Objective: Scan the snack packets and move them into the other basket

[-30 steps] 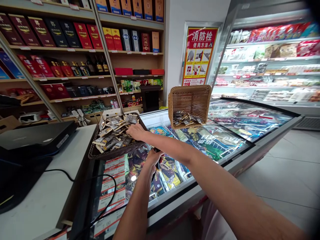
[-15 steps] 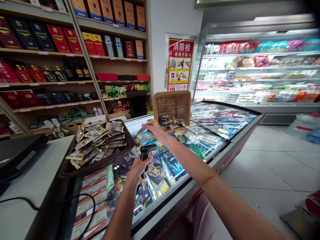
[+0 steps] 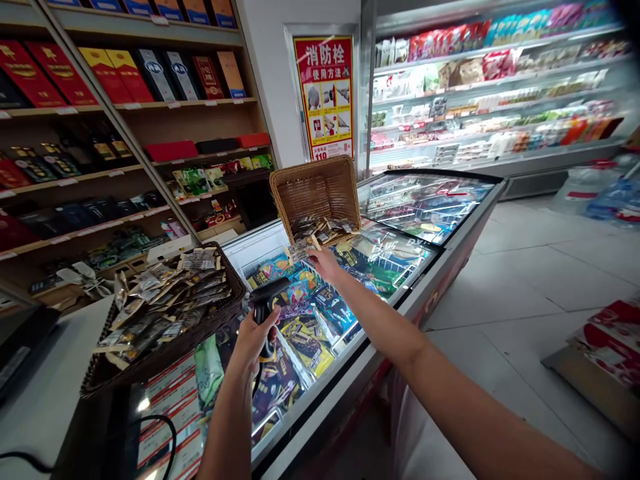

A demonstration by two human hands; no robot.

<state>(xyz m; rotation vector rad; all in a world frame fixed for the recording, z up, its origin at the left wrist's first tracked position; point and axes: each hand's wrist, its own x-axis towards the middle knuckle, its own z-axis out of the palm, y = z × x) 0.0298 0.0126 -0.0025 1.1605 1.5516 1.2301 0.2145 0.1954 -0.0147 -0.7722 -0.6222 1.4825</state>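
My left hand (image 3: 250,343) is wrapped round the handle of a black barcode scanner (image 3: 270,289), held over the glass top of the chest freezer (image 3: 425,267). In my right hand (image 3: 326,264) the fingers are closed on the edge of a small clear snack packet (image 3: 300,251) with pale ends. That packet is just in front of a light brown wicker basket (image 3: 320,193), which lies tipped with its opening towards me and has similar packets inside. To the left stands a dark wicker basket (image 3: 95,373) heaped with more of these packets (image 3: 170,293).
Bright bagged goods (image 3: 310,347) show through the freezer glass. Price labels (image 3: 170,413) and a black cable (image 3: 173,433) are at its near left. A counter (image 3: 45,407) runs along the left. Shelves of boxed goods (image 3: 125,73) and a lit cooler (image 3: 490,100) stand behind.
My view has turned right and down. Relative to the tipped basket, my right hand has moved right, to its front, and a packet now shows in its fingers. My left hand still holds the scanner.
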